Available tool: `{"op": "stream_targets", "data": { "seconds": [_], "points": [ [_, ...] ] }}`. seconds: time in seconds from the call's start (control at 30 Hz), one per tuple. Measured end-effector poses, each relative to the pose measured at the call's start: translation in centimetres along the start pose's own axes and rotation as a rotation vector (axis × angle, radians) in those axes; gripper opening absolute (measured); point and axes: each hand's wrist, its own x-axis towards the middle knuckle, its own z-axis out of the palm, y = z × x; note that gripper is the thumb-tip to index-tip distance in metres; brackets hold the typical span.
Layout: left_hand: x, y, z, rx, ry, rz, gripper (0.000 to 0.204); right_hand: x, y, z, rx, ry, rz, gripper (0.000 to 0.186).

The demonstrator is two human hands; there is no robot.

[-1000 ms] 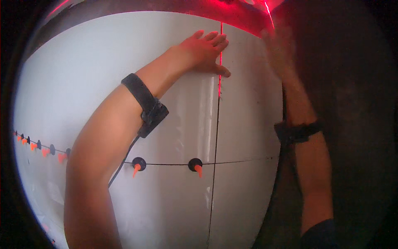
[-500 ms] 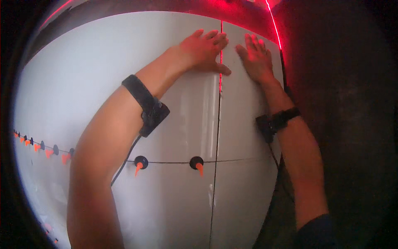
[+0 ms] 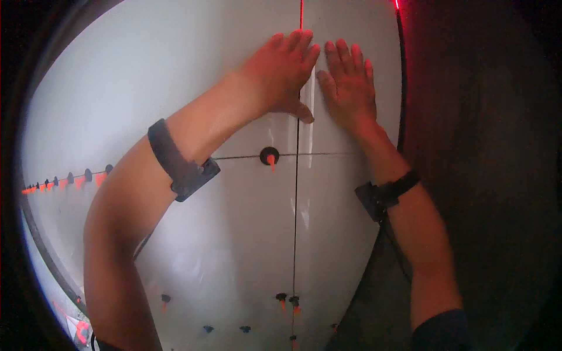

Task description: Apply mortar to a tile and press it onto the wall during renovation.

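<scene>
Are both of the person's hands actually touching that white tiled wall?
Touching. The head view shows the left hand and right hand pressed flat, palms down, on the white tiles, either side of the vertical joint.

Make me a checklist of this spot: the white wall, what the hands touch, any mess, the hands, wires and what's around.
Surface: big glossy white tiles with thin dark joints; a red light line runs down the upright joint.
Job's things: the narrow tile right of that joint, under the right palm; the wider tile left of it, under the left palm.
Clutter: black clips with orange wedges sit in the joints, one just below the hands, more along the left and bottom.
Hands: left hand and right hand both flat and open on the tiles, side by side across the joint.
Cables: a thin dark cord hangs from the right arm's black band.
Surroundings: dark area to the right, details unclear.
</scene>
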Motion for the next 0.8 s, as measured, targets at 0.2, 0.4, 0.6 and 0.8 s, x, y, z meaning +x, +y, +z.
{"op": "stream_targets", "data": {
  "seconds": [0.2, 0.4, 0.6, 0.8],
  "points": [
    [-1.5, 2.7, -0.1, -0.064, -0.011, 0.048, 0.12, -2.8, -1.2, -0.8, 0.003, 0.016, -0.001, 0.061],
    [-3.0, 2.6, 0.4, -0.059, -0.02, 0.064, 0.121, -1.2, -1.1, -3.4, -0.099, 0.138, 0.006, 0.059],
    [-2.4, 2.9, 0.4, -0.136, 0.052, 0.082, 0.121, -3.3, -1.5, -1.4, -0.085, 0.032, 0.06, 0.064],
    [-3.0, 2.2, 0.6, -0.159, 0.041, 0.055, 0.12, -2.1, -2.0, -4.3, -0.049, 0.192, 0.105, 0.067]
  ]
}}
